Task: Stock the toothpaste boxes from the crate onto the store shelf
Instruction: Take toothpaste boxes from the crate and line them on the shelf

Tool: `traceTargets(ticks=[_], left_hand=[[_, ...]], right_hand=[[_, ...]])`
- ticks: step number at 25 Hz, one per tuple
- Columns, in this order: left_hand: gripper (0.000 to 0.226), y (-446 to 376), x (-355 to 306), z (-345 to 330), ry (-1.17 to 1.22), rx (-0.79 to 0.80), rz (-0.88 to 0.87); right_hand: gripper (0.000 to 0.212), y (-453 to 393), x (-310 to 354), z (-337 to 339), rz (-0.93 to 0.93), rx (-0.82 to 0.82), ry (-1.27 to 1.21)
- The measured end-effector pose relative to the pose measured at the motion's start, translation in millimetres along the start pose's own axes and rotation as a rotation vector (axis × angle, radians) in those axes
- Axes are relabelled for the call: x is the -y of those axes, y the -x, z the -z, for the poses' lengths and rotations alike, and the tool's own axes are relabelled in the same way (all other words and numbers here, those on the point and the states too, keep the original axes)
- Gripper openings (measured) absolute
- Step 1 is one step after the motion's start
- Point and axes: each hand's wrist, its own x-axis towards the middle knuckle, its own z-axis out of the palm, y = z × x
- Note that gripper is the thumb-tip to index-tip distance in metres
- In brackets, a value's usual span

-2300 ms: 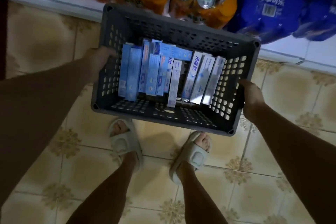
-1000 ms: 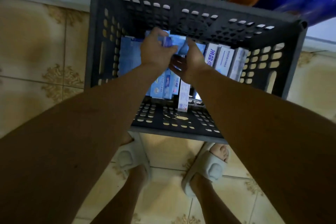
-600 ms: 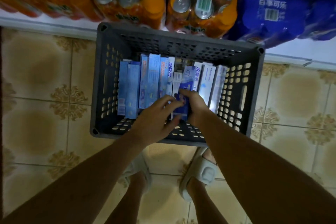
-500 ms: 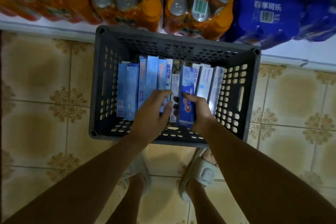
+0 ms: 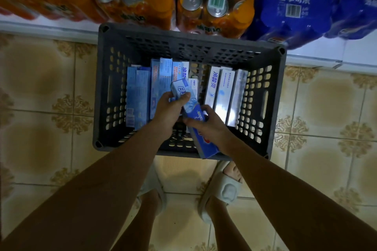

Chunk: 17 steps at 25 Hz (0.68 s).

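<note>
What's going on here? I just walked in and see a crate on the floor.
A person stands over a dark plastic crate on the tiled floor, lifting toothpaste boxes out. The left hand grips a light blue box; the right hand holds a darker blue box over the crate's near edge. More boxes stand inside. Packs of orange bottles sit beyond it.

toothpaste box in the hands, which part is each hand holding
Both grip one blue toothpaste box: left hand at its far end, right hand around its middle.
</note>
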Motion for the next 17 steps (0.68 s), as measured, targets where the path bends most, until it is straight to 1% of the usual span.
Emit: traceTargets(ticks=[2,4,5,6,8,9,10,12,14,17], left_hand=[[0.027,2.9,-2.0,0.4,0.006,-0.005,-0.015],[0.029,1.9,-4.4,-0.7,-0.046,0.034,-0.054],[0.032,-1.3,-4.6,-0.3,-0.101,0.029,-0.086],[0.033,-8.6,-3.0,3.1,-0.169,-0.019,-0.129],[0.037,-34.3,5.2,17.4,-0.387,-0.241,-0.22],[0.043,-49.8,11.5,26.3,-0.524,-0.338,-0.242],[0.051,-65.0,18.8,33.8,-0.648,-0.386,-0.247],[0.065,-86.6,30.0,36.9,-0.784,-0.382,-0.243],[0.074,-100.4,36.1,30.3,-0.807,-0.361,-0.261],[0.071,-110.5,39.4,27.7,-0.883,-0.364,-0.32]], right_hand=[[0.047,-3.9,2.8,-3.7,0.139,-0.074,0.032],[0.045,-9.8,7.1,-6.4,0.186,-0.107,0.084],[0.041,-11.5,12.0,-6.1,0.157,-0.13,0.056],[0.038,-13.6,16.4,-3.8,0.094,-0.156,-0.034],[0.04,-21.3,18.5,2.1,-0.052,-0.207,-0.311],[0.041,-27.5,15.2,5.3,-0.095,-0.236,-0.396],[0.042,-35.0,9.9,8.1,-0.118,-0.265,-0.422],[0.043,-50.8,-3.2,11.9,-0.133,-0.32,-0.429],[0.046,-65.1,-16.1,13.1,-0.149,-0.336,-0.458],[0.044,-72.5,-30.1,12.6,-0.195,-0.309,-0.547]])
